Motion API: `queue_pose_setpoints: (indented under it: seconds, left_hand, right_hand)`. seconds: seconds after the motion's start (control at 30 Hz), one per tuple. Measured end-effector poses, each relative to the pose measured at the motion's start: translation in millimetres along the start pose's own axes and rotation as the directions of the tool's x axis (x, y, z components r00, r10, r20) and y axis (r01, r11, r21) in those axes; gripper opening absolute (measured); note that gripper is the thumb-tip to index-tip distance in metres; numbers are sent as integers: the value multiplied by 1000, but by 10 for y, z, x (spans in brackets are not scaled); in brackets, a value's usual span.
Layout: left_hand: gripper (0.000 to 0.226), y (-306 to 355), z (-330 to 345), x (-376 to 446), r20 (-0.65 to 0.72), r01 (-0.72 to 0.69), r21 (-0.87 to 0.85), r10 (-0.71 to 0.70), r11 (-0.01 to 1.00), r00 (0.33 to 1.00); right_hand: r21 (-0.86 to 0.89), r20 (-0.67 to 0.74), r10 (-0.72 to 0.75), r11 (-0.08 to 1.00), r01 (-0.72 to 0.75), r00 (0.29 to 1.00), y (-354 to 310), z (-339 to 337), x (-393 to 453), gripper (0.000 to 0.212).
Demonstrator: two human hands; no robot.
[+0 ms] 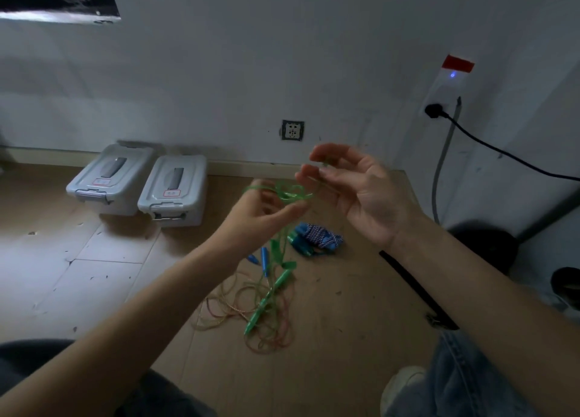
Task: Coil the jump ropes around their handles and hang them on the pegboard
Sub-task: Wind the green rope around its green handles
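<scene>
A tangle of thin green rope (290,194) hangs between my two raised hands. My left hand (260,216) grips it from below, and my right hand (351,184) pinches a strand between thumb and fingertips. The rope's green handles (270,294) dangle down to the floor. Under them lies a loose pile of orange-pink rope (251,316) with blue handles (265,259). A blue-and-white braided rope (317,236), coiled around its blue handles, lies farther back on the floor. No pegboard is in view.
Two grey lidded plastic boxes (141,184) stand by the wall at the left. A wall socket (292,130), a power strip (445,87) with a black cable, and a dark strap (414,291) on the wooden floor lie to the right. My knees frame the bottom.
</scene>
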State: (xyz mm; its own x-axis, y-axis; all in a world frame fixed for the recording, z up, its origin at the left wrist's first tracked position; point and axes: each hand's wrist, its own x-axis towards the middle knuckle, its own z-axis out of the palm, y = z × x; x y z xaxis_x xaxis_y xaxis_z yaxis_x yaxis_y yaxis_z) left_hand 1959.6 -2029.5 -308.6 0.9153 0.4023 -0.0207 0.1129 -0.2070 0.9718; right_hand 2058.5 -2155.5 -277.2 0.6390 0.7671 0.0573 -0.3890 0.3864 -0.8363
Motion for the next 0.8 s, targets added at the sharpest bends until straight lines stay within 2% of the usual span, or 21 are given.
queue_pose_setpoints:
  seconds: [0.07,0.1,0.23,0.3,0.37,0.43,0.5,0.53,0.57,0.6,0.63,0.67,0.73,0.77,0.8]
  left_hand:
    - [25,52,-2,-6,-130,-90,-111,75,990,989]
    - [22,83,-17,-3,-146,-99,-177,74,979,987]
    - [16,161,-145,19,-53,-5,-421,-19,907,998]
    - [16,148,-192,11,-106,-45,-311,12,949,994]
    - [20,79,-220,23,-142,-65,-117,47,991,989]
    - [21,-20,-231,57,-94,62,2,-62,998,994]
    - [21,-126,-221,90,-24,222,148,-221,964,975]
    - [19,-160,-226,110,-39,262,216,-260,941,965]
    - [18,-180,-236,125,-64,283,213,-275,935,959]
    - [19,-190,-258,136,-69,298,134,-291,945,954]
    - [21,-190,-279,146,-57,318,11,-316,948,947]
    - [22,-185,-310,157,-29,333,-105,-338,937,941]
    - [21,-142,-372,168,38,357,-323,-364,877,930]
    - [20,-124,-407,171,83,363,-471,-369,804,926]
    - [18,-95,-452,167,134,362,-624,-362,692,922]
  right_hand:
    - [-25,22,13,1000,-13,1000,23,19,-1,21]
    - [-31,7,13,999,-13,1000,22,20,4,22]
    - [-88,-149,-38,996,25,988,-1,-66,18,24]
    - [-130,-229,-86,990,57,970,-1,-117,29,25]
    - [-223,-318,-165,970,95,934,-3,-147,48,27]
    - [-357,-368,-264,926,127,892,5,-163,55,29]
    - [-495,-363,-338,860,128,868,27,-170,47,32]
    - [-544,-349,-348,831,114,870,42,-171,38,35]
    - [-577,-324,-325,812,87,888,54,-163,24,37]
    - [-622,-284,-275,782,42,919,72,-162,17,39]
    - [-699,-226,-205,715,-12,952,91,-157,14,39]
    - [-804,-157,-117,591,-58,981,122,-156,15,37]
    - [-966,-28,41,257,-38,999,200,-169,30,19]
    - [-993,26,89,115,16,996,230,-184,39,10]
    - [-997,77,111,12,76,991,252,-220,46,13]
